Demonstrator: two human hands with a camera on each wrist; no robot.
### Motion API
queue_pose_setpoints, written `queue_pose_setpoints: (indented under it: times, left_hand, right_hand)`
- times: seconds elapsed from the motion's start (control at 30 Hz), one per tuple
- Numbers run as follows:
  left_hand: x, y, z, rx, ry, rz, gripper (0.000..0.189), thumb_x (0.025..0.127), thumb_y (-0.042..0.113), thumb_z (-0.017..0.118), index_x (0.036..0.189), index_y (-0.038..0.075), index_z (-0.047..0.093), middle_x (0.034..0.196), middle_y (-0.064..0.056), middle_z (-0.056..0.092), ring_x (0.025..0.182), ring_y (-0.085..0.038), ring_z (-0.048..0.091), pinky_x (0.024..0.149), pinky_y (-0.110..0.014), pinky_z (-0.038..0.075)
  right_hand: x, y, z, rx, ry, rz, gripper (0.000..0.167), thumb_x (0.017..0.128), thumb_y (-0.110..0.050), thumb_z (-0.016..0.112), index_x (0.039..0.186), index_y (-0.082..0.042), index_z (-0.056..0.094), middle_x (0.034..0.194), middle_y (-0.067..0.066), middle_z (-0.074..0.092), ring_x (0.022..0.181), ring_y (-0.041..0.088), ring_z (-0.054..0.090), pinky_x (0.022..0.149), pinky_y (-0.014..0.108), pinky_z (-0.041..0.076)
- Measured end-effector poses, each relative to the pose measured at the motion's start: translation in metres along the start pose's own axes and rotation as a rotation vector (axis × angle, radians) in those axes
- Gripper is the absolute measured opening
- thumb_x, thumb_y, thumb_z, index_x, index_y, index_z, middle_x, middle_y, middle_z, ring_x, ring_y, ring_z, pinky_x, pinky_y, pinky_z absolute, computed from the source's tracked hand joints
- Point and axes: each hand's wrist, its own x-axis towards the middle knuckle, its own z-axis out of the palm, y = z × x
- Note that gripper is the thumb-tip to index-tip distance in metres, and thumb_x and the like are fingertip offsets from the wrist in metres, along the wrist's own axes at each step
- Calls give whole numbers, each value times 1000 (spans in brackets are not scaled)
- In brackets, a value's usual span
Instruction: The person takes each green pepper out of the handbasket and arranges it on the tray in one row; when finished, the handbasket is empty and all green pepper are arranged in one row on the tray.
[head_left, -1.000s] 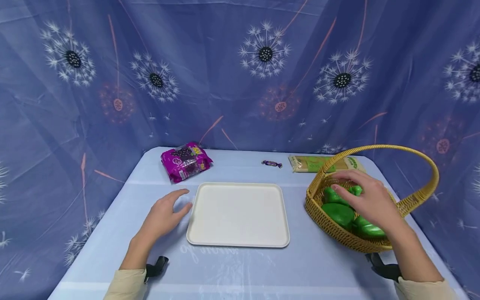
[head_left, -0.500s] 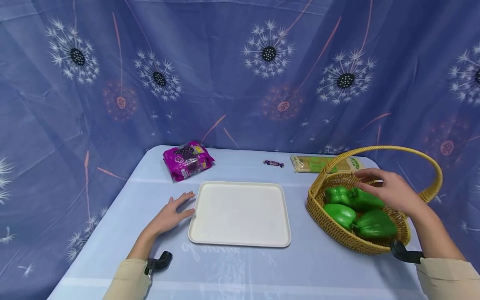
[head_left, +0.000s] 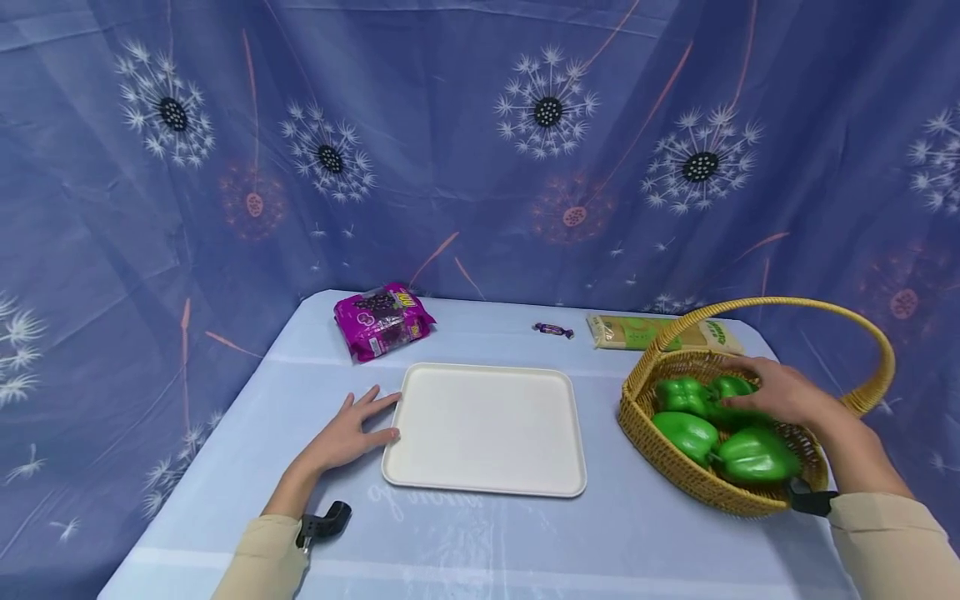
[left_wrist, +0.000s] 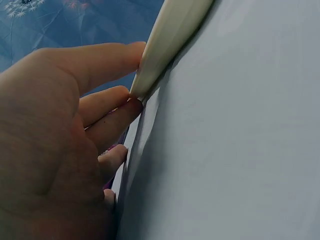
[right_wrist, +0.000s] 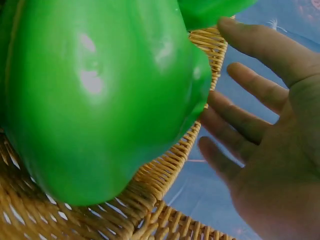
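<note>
My left hand point(head_left: 351, 435), fingers spread and nearly straight, has its fingertips at the left edge of the white rectangular tray point(head_left: 487, 429). In the left wrist view, the thumb and foremost fingertips touch the pale tray rim point(left_wrist: 170, 45). On the right, my right hand point(head_left: 791, 393) reaches over a wicker basket point(head_left: 667, 473) holding several green bell peppers point(head_left: 757, 456). Its thumb and fingers are extended around the rear pepper, which it partly hides. A large pepper point(right_wrist: 100, 100) fills much of the right wrist view, with the loosely spread fingers beyond it.
A purple snack bag point(head_left: 382, 321) lies behind the tray's left corner. Farther right are a small wrapped candy point(head_left: 553, 330) and a flat yellow-green packet point(head_left: 637, 332). The basket's tall handle point(head_left: 780, 302) arches over the peppers. A blue dandelion-print curtain point(head_left: 450, 150) hangs behind the table.
My right hand moved right off the front peppers, then lowered toward the rear one. My left hand moved right to the tray's edge, its fingers spreading. The view shifted slightly.
</note>
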Motion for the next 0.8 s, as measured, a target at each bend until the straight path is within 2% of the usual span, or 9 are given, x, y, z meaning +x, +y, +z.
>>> queue_pose_setpoints:
  times: [0.13,0.23,0.4,0.57,0.8]
  left_hand:
    - [2,-1,3,-2,-13,-16,67,85,49,68,145,26,46,155,-20,22,139,-52,-4,104,-75,6]
    - [3,-1,2,-10,-15,-28,67,85,47,69,145,26,46,155,-20,21,139,-52,-5,103,-75,6]
    - [4,-1,2,-22,-12,-15,67,84,45,70,144,25,47,154,-21,23,140,-51,-3,106,-73,5]
    - [6,-1,4,-21,-12,-14,67,84,46,70,144,26,47,155,-21,22,140,-50,-3,106,-73,5]
    - [1,-2,1,-30,7,-24,65,85,42,70,144,23,48,154,-22,22,139,-52,-4,103,-75,5]
  right_hand:
    - [0,5,4,20,-65,2,82,78,-40,78,136,6,45,129,37,45,108,52,48,74,54,50]
    - [1,9,6,11,-74,13,79,75,-38,81,133,4,48,124,34,49,101,47,53,69,48,50]
    - [-2,16,8,-46,-23,10,73,73,-36,82,126,3,52,118,33,54,102,52,51,73,55,48]
    - [-6,17,7,-44,-2,16,70,72,-36,83,123,2,54,114,32,57,98,48,55,71,52,49]
    - [-4,13,5,-14,-5,62,78,76,-43,78,130,5,47,117,34,53,102,53,51,72,55,49]
